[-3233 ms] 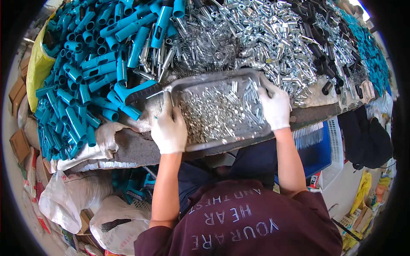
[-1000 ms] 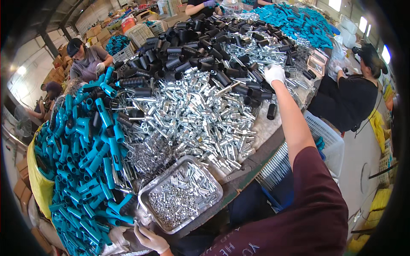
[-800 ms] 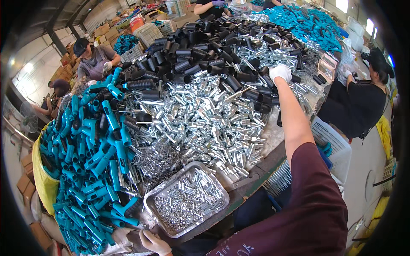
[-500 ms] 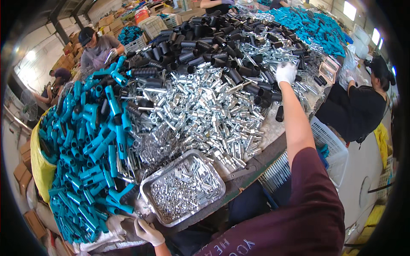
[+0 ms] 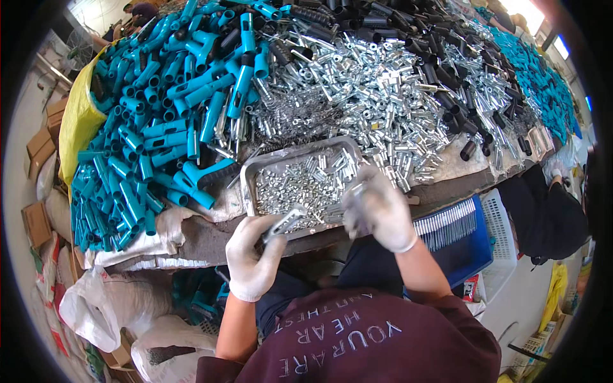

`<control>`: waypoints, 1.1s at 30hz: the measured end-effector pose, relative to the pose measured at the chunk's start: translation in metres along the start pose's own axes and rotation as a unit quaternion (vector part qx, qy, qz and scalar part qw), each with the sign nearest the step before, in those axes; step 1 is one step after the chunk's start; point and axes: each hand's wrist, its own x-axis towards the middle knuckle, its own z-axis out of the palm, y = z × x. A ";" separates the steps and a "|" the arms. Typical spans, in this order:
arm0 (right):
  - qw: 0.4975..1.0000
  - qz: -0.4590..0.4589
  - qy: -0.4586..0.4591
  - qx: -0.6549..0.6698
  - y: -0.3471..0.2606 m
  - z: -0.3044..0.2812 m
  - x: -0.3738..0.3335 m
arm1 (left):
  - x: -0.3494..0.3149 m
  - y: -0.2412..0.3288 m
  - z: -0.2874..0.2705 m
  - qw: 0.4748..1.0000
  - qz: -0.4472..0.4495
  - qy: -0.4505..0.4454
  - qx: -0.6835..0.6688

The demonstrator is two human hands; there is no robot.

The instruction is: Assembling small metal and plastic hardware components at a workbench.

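Note:
My left hand (image 5: 254, 256), in a white glove, is closed around a silver slotted metal part (image 5: 287, 219) at the tray's near left corner. A dark piece shows under that part, partly covered by the fingers. My right hand (image 5: 383, 214), also gloved, hovers by the tray's right side with its fingers curled. Motion blur hides what it grips; a greyish metal glint shows at the fingertips. Between and beyond the hands lies the shallow metal tray (image 5: 246, 185), which holds small silver pins and short cylinders (image 5: 287, 186).
Teal tool housings (image 5: 169, 137) are heaped at left, silver metal fittings (image 5: 377, 96) behind the tray, black sleeves (image 5: 440, 38) farther back. A blue bin of metal rods (image 5: 450, 226) and a white crate (image 5: 501, 223) stand at right, near a co-worker in black (image 5: 543, 220).
My right hand has come back from the far right pile to the tray. My left hand has moved up and right to the tray's near edge. The view has tilted down.

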 end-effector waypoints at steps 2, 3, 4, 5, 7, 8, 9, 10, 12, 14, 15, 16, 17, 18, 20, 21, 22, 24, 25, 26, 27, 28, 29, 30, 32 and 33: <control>0.974 -0.020 -0.055 -0.221 0.017 0.018 -0.004 | 0.002 0.015 -0.010 0.995 0.038 -0.068 0.070; 0.945 -0.101 -0.078 -0.301 0.028 0.021 -0.007 | -0.002 0.018 -0.016 0.987 0.026 -0.108 0.114; 0.945 -0.099 -0.079 -0.301 0.028 0.024 -0.009 | -0.005 0.015 -0.020 0.981 0.047 -0.136 0.130; 0.925 -0.056 -0.117 -0.357 0.025 0.030 -0.010 | -0.008 0.013 -0.026 0.974 0.064 -0.160 0.148; 0.902 0.012 -0.170 -0.397 0.012 0.047 -0.013 | -0.011 0.014 -0.024 0.963 0.065 -0.197 0.170; 0.902 -0.015 -0.171 -0.396 0.012 0.056 -0.014 | -0.012 0.016 -0.022 0.950 0.073 -0.236 0.192; 0.901 -0.042 -0.172 -0.395 0.014 0.064 -0.017 | -0.015 0.018 -0.015 0.949 0.067 -0.236 0.199; 0.907 -0.082 -0.150 -0.385 0.021 0.066 -0.020 | -0.018 0.009 -0.011 0.950 0.066 -0.229 0.203; 0.943 -0.024 -0.141 -0.302 0.017 0.064 -0.019 | -0.019 -0.001 -0.010 0.951 0.066 -0.221 0.205; 0.957 -0.053 -0.113 -0.262 0.021 0.050 -0.015 | -0.018 -0.001 -0.017 0.973 0.047 -0.158 0.163; 0.967 -0.042 -0.100 -0.231 0.024 0.042 -0.015 | -0.016 0.001 -0.020 0.977 0.055 -0.130 0.157; 0.959 -0.033 -0.093 -0.265 0.025 0.042 -0.017 | -0.012 0.004 -0.021 0.971 0.053 -0.154 0.174; 0.950 -0.024 -0.088 -0.298 0.023 0.044 -0.018 | -0.010 0.007 -0.022 0.964 0.049 -0.175 0.194; 0.917 -0.055 -0.107 -0.382 0.020 0.052 -0.018 | -0.010 0.012 -0.018 0.962 0.058 -0.171 0.205; 0.901 -0.057 -0.124 -0.412 0.018 0.069 -0.016 | -0.009 0.016 -0.010 0.952 0.085 -0.171 0.240; 0.900 -0.058 -0.125 -0.415 0.018 0.069 -0.016 | -0.008 0.014 -0.010 0.952 0.086 -0.168 0.239; 0.889 -0.046 -0.117 -0.440 0.020 0.068 -0.015 | -0.007 0.013 -0.010 0.949 0.096 -0.183 0.238; 0.865 -0.079 -0.114 -0.482 0.017 0.062 -0.014 | -0.010 0.004 -0.008 0.939 0.137 -0.189 0.251; 0.863 -0.080 -0.113 -0.485 0.014 0.057 -0.010 | -0.009 0.004 -0.010 0.940 0.140 -0.187 0.248; 0.861 -0.076 -0.125 -0.488 0.011 0.053 -0.006 | -0.009 0.003 -0.014 0.946 0.136 -0.171 0.241; 0.858 -0.072 -0.138 -0.490 0.007 0.050 0.000 | -0.009 0.003 -0.017 0.951 0.132 -0.154 0.234; 0.845 -0.047 -0.163 -0.508 -0.002 0.052 0.007 | -0.009 -0.002 -0.016 0.966 0.124 -0.117 0.194; 0.840 -0.047 -0.167 -0.514 -0.006 0.045 0.019 | -0.008 -0.007 -0.019 0.973 0.098 -0.098 0.184; 0.828 -0.072 -0.073 -0.551 -0.005 0.030 0.033 | -0.006 -0.025 -0.017 0.987 0.060 -0.053 0.141; 0.819 -0.149 0.108 -0.543 -0.026 0.016 0.077 | -0.007 -0.051 -0.023 0.997 -0.036 0.039 0.064; 0.812 -0.161 0.156 -0.539 -0.035 0.009 0.099 | -0.006 -0.062 -0.026 0.993 -0.088 0.077 0.024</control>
